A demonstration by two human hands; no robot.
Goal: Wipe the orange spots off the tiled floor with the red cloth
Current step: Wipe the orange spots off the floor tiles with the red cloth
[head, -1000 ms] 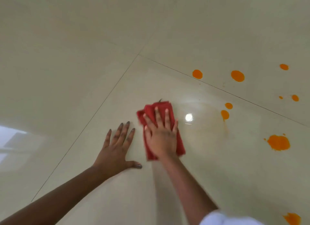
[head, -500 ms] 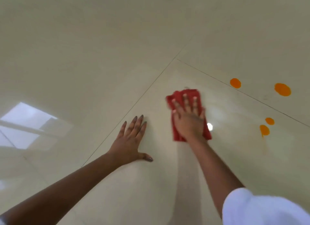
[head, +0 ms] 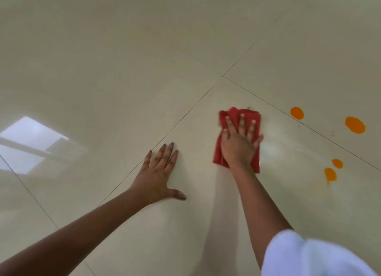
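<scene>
In the head view, the red cloth (head: pixel 237 139) is pressed flat on the tiled floor (head: pixel 123 80) under the open right hand (head: pixel 239 148); nothing is gripped. The left hand (head: pixel 156 174) is braced, splayed. Firm strokes should be carried rightward to the orange spots (head: pixel 330 173).

Folded red cloth (head: pixel 237 139): laid flat on the glossy cream tiled floor (head: pixel 123 80), right of frame centre, its far edge rumpled; the middle is covered by a flat palm.

Orange spots, four, all to the right of the cloth and apart from it. A round one (head: pixel 297 112) and a larger oval one (head: pixel 355 125) are seen at the upper right, beyond a grout line. A small round one (head: pixel 337 163) and a smeared one (head: pixel 330 174) are found lower, close together.
</scene>
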